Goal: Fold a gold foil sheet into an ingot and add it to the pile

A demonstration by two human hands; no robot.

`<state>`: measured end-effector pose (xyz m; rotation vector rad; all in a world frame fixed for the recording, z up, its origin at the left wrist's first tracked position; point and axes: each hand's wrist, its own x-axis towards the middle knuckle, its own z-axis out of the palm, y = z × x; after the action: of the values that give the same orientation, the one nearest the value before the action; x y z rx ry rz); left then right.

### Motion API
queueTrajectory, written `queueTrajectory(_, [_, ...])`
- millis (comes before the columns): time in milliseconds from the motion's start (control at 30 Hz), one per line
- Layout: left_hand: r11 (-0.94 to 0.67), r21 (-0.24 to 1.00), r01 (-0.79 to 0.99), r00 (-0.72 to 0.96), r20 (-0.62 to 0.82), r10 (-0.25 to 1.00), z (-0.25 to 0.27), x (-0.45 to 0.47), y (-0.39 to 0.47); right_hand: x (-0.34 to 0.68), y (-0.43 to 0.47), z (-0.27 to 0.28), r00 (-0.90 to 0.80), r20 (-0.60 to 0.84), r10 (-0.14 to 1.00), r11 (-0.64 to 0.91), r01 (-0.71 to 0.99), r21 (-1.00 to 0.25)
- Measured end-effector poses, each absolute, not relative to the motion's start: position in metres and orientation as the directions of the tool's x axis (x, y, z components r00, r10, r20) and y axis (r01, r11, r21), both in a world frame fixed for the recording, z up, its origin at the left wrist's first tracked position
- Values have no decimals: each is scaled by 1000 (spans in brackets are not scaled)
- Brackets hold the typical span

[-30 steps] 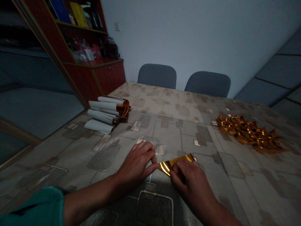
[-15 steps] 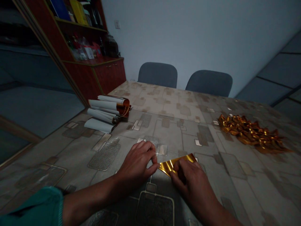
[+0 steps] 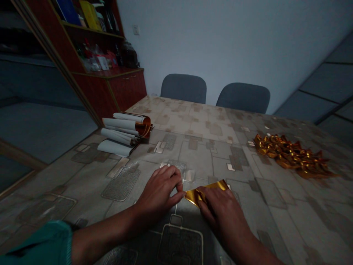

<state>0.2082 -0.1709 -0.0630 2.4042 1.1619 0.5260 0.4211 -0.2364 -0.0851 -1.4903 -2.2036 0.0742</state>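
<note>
One foil spans the gap over the table: left hand pinching its tip, right hand curled closed on its wider part. Uneven tugging, I reckon, could tear it.

Between the left grip and the right grip is a foil sheet, one corner at the left grip's fingertips, the rest partly under the right grip. Ahead and left of the left grip, well apart, a bundle of foil-paper sheets lies on the worktop. Ahead and right of the right grip sit clustered foil foldings. Straight beyond both grips, past the worktop, stand two chairs before the wall; far ahead-left, a cabinet.
</note>
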Motion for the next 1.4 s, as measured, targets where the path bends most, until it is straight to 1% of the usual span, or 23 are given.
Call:
queueTrajectory(133, [-586, 492, 644, 588, 172, 790, -63, 202, -169, 424, -238, -84, -315, 356, 880, 411, 880, -237])
queueTrajectory(200, [-641, 439, 630, 612, 228, 757, -63, 202, -169, 424, -239, -83, -309, 360, 880, 395, 898, -196])
queueTrajectory(267, [-752, 328, 572, 678, 327, 659, -64, 205, -171, 424, -238, -81, -297, 353, 887, 376, 909, -180])
queueTrajectory(333, [-868, 187, 460, 767, 409, 494, -67, 210, -176, 424, -237, -80, -293, 339, 894, 368, 912, -183])
queueTrajectory(367, [-904, 150, 399, 813, 399, 425, -69, 213, -179, 424, -237, -80, -293, 330, 897, 367, 911, -189])
queueTrajectory(433, [-931, 126, 343, 846, 389, 365, -73, 218, -185, 425, -235, -79, -302, 308, 902, 372, 906, -202])
queueTrajectory(533, [-923, 96, 373, 855, 350, 382, -78, 220, -192, 426, -235, -77, -330, 271, 904, 393, 892, -224])
queueTrajectory(667, [-931, 29, 363, 881, 316, 353, -79, 214, -193, 431, -237, -70, -339, 237, 910, 392, 890, -234])
queueTrajectory(733, [-932, 30, 362, 890, 287, 355, -77, 212, -193, 434, -239, -66, -341, 228, 912, 393, 888, -240])
queueTrajectory(933, [-925, 112, 364, 909, 172, 379, -66, 212, -192, 439, -240, -55, -361, 173, 917, 397, 872, -286])
queueTrajectory(1167, [-934, 151, 323, 930, 132, 343, -60, 213, -192, 443, -238, -56, -383, 126, 915, 403, 863, -304])
queueTrajectory(1233, [-933, 151, 328, 928, 132, 348, -60, 212, -192, 448, -237, -56, -388, 121, 914, 405, 844, -350])
queueTrajectory(1333, [-931, 158, 330, 926, 135, 351, -60, 210, -192, 456, -237, -51, -389, 142, 910, 408, 784, -468])
queueTrajectory(1400, [-930, 170, 326, 927, 136, 350, -58, 209, -193, 460, -237, -48, -405, 151, 902, 420, 742, -523])
